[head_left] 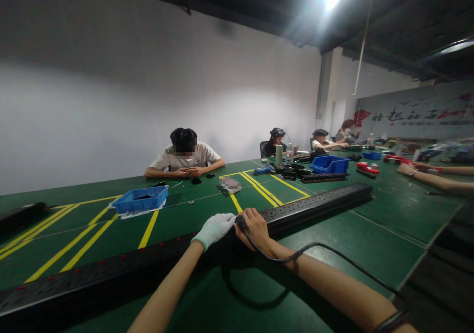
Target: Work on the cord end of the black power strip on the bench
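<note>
A long black power strip with rows of sockets and small red dots lies slantwise across the table before me. At its middle, my right hand, bare, has its fingers wrapped round a black plug. From the plug a black cable loops over my right forearm to the lower right. My left hand, in a white glove with a mint cuff, rests over the strip. Its fingers are pressed together, with the tips beside the plug; what they pinch, if anything, is hidden.
A blue tray stands on the green table beyond the strip at left. Yellow tape lines mark the surface. A blue bin and a red holder stand farther right. A person sits opposite; others work farther along.
</note>
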